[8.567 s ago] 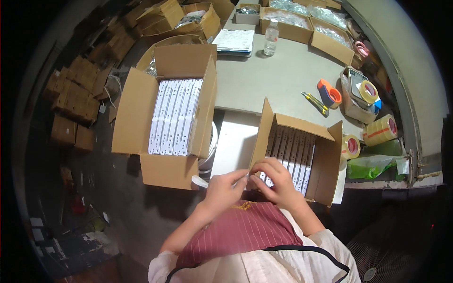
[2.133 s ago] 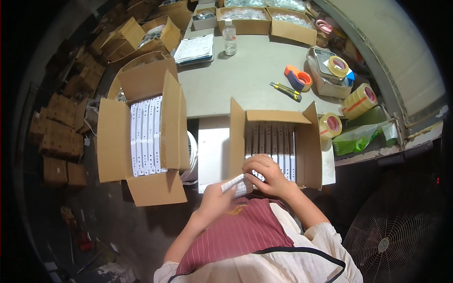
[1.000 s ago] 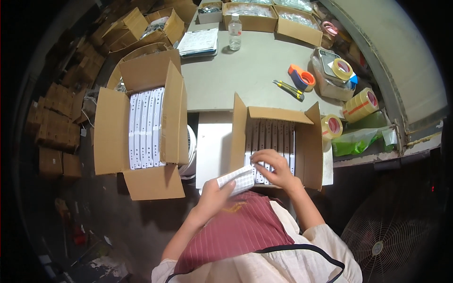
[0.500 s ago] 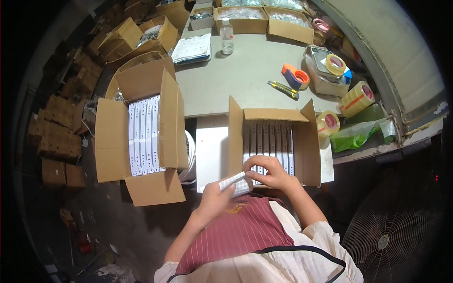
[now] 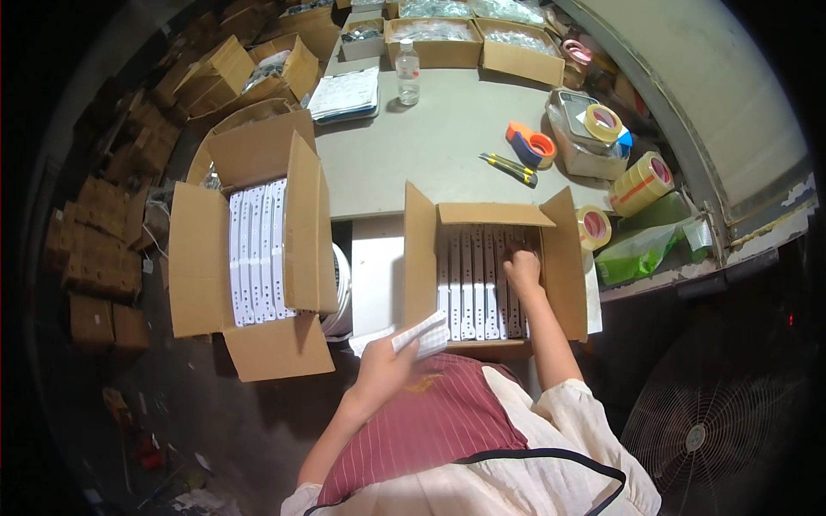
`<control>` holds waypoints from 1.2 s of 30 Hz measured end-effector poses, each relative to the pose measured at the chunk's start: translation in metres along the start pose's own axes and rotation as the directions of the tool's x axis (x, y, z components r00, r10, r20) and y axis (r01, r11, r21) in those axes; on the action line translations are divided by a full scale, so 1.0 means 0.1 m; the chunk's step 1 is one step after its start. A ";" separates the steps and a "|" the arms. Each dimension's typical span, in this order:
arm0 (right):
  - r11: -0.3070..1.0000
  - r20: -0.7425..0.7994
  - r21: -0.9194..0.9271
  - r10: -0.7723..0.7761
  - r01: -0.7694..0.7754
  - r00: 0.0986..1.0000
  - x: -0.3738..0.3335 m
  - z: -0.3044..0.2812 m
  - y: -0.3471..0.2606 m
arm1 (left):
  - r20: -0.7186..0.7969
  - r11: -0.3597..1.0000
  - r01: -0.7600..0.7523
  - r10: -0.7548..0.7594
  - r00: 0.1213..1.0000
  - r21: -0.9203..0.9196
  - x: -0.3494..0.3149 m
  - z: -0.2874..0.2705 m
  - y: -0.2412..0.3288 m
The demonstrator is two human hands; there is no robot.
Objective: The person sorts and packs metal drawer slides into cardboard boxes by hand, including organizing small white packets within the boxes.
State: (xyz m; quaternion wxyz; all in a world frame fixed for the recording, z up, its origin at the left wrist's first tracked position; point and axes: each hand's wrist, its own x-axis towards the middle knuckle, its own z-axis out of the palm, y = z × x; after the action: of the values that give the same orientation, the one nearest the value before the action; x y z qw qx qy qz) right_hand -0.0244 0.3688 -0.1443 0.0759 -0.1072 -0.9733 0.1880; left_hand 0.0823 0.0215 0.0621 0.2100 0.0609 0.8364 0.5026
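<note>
My left hand (image 5: 385, 368) is closed around a folded batch of white label sheets (image 5: 424, 335), held in front of the open cardboard box on the right (image 5: 564, 267). Inside that box, white metal-looking strips with rows of dark holes (image 5: 466, 292) stand on edge, side by side. My right hand (image 5: 523, 272) reaches in over the strips at the box's right side. Its fingers are curled together and pointing down; whatever they pinch, if anything, is hidden. Another open box (image 5: 196, 258) on the left holds similar white strips (image 5: 256, 254).
On the grey table (image 5: 413, 163) lie utility knives (image 5: 510, 169), an orange and blue tape dispenser (image 5: 531, 144), papers (image 5: 344, 95) and a water bottle (image 5: 408, 73). Tape rolls (image 5: 641, 184) stand at right. Boxes of bagged parts (image 5: 434, 43) line the back. A fan (image 5: 695, 439) is at lower right.
My right hand has left the label sheets and moved forward and right into the right box. My left hand keeps the sheets, now tilted and fanned slightly apart.
</note>
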 end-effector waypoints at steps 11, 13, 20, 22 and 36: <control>0.947 -0.066 -0.110 -0.311 0.303 0.948 -0.10 0.08 0.08 | -0.023 0.997 0.027 -0.028 0.999 -0.067 -0.02 0.01 -0.11; 0.942 0.165 -0.187 -0.251 0.280 0.954 -0.13 -0.09 -0.15 | -0.024 0.995 0.026 -0.028 0.999 -0.094 -0.03 0.00 -0.17; 0.731 0.016 0.498 -0.546 0.467 0.837 -0.52 -0.94 -1.08 | 0.034 0.976 0.077 -0.072 0.997 -0.206 -0.01 -0.01 -0.18; 0.543 -0.001 0.695 -0.655 0.472 0.755 -0.64 -1.33 -1.48 | 0.066 0.936 0.083 -0.064 0.996 -0.343 0.00 0.00 -0.17; 0.557 0.154 0.706 -0.724 0.437 0.672 -0.70 -1.43 -1.59 | 0.117 0.925 0.122 -0.085 0.990 -0.359 0.03 0.01 -0.16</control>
State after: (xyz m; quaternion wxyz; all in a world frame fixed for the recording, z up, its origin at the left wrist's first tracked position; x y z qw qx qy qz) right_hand 0.0417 0.2580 0.0406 -0.0503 0.3052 -0.8234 0.4757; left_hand 0.0817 0.0154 0.0468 0.2850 0.0015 0.7190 0.6339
